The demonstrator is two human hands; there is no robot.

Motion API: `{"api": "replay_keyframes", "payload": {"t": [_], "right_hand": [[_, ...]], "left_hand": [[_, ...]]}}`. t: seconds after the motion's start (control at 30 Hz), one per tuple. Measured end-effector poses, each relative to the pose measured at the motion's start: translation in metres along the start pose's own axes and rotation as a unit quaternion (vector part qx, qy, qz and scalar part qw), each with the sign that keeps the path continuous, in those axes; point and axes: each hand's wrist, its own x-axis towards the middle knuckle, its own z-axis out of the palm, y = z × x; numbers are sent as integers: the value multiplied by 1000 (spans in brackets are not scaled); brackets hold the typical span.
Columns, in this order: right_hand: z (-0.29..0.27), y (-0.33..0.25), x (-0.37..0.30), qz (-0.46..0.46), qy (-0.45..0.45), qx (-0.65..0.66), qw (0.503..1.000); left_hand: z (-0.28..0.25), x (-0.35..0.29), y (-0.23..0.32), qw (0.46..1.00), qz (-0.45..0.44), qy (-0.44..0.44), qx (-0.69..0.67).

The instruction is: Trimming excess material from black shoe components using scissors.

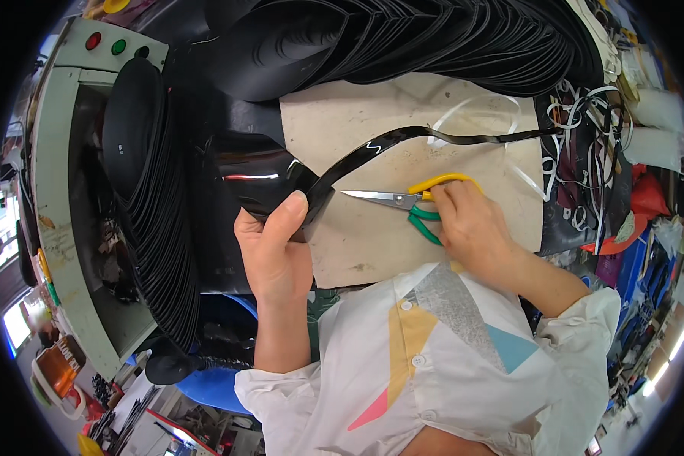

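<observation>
Clearly the left hand (275,247) pinches a glossy black sheet (262,178), thumb pressed on its edge, holding it up off the board (372,243) so the long strip (433,137) trailing from it hangs free. Just beside that grip, the right hand (471,220) is closed through the handles of the scissors (402,201), blades nearly shut and pointing toward the thumb. Stacks of black pieces (159,251) lie beyond the left hand.
</observation>
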Motion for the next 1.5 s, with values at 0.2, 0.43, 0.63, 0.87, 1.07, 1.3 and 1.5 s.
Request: {"api": "replay_keyframes", "payload": {"t": [0.2, 0.43, 0.63, 0.87, 1.07, 1.3, 1.5], "right_hand": [[0, 13, 3, 7, -1, 282, 959], [-12, -9, 20, -4, -52, 397, 916], [10, -13, 17, -19, 44, 369, 928], [4, -17, 22, -29, 93, 311, 945], [14, -11, 12, 11, 66, 325, 943], [-2, -18, 6, 19, 24, 137, 990], [-21, -29, 44, -157, 99, 100, 978]], "left_hand": [[5, -5, 0, 999, -4, 3, -45], [8, -8, -5, 997, -2, -12, -72], [12, -10, -10, 998, 16, -8, -52], [12, -10, -15, 998, 9, -23, -64], [7, -9, -3, 995, 72, -62, 18], [-28, 64, 124, 626, 475, 29, 618], [-147, 127, 173, 361, 134, -82, 919]]}}
